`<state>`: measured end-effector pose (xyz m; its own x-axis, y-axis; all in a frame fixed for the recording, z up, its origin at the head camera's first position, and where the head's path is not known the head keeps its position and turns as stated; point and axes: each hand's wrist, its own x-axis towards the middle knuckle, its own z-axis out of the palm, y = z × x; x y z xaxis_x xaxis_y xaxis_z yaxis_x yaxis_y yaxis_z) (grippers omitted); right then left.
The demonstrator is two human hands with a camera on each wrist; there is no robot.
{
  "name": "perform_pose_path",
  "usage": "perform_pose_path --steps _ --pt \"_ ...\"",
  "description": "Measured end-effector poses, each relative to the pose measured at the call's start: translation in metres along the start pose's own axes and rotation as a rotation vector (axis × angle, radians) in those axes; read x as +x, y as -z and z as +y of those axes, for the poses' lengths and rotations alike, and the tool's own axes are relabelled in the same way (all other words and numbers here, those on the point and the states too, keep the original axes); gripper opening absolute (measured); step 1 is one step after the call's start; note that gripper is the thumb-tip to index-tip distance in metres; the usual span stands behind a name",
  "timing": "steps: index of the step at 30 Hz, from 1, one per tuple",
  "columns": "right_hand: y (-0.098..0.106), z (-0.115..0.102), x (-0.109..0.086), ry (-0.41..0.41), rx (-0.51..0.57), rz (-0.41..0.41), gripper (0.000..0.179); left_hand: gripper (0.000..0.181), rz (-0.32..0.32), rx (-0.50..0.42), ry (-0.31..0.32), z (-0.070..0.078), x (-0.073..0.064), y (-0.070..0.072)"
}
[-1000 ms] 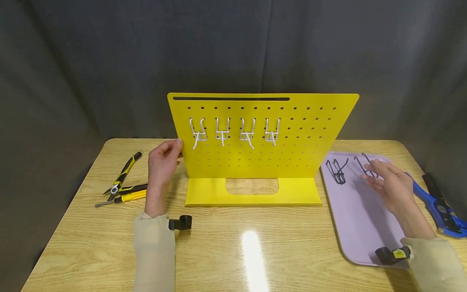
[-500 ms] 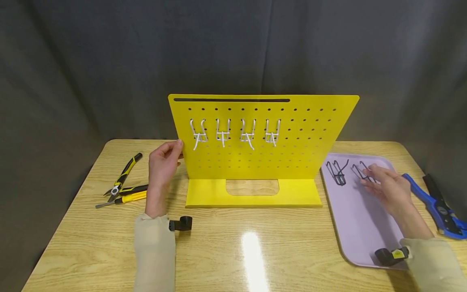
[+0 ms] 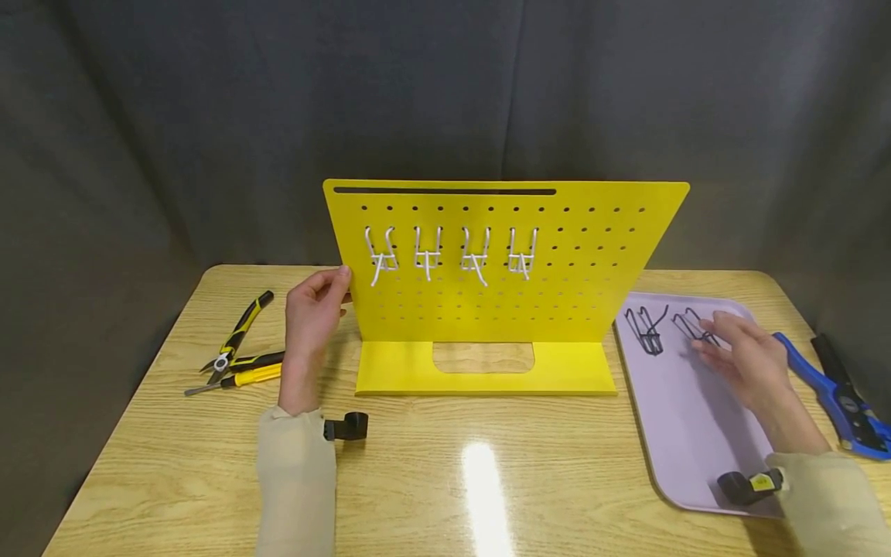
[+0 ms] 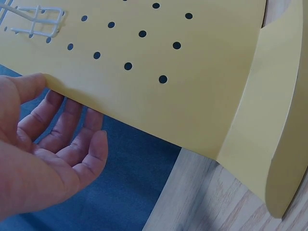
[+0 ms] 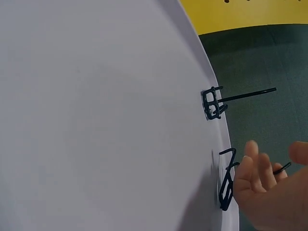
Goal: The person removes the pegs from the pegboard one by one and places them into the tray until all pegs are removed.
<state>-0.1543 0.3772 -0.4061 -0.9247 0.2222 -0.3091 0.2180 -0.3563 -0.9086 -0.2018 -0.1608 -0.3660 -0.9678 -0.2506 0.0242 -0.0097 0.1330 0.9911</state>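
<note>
On a wooden table (image 3: 418,464), head view: one yellow pegboard (image 3: 487,298), upright, its base flat on the tabletop; four white hooks (image 3: 428,254) in a row, mounted left of centre. Left hand (image 3: 311,317) at the board's left edge. To the left, one pair of yellow-and-black cutters (image 3: 221,363), spread, and one yellow screwdriver (image 3: 254,376) just beside it. To the right, one lilac tray (image 3: 696,433) with two black wire hooks (image 3: 651,340) near its far end; right hand (image 3: 752,360) at the right-hand one. Beyond the tray, one blue-and-black tool (image 3: 845,402).

Left wrist view: thumb in front, fingers bent behind, pinching the pegboard's edge; one white hook in the corner.

Right wrist view: fingers loosely bent, thumb apart from them, beside one black wire hook; contact cannot be told. Second hook well clear of the fingers, its prong jutting outward.
</note>
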Motion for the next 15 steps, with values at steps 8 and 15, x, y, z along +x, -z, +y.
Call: perform_pose_path --steps 8,15 --pt "0.0004 -0.0023 0.001 -0.039 -0.018 0.024 0.066 0.043 0.001 0.003 -0.011 -0.0008 0.0001 -0.0002" --pt "0.0029 -0.0073 -0.0047 -0.002 0.15 0.006 0.056 0.044 -0.006 -0.009 -0.013 -0.0013 0.0009 0.0003"
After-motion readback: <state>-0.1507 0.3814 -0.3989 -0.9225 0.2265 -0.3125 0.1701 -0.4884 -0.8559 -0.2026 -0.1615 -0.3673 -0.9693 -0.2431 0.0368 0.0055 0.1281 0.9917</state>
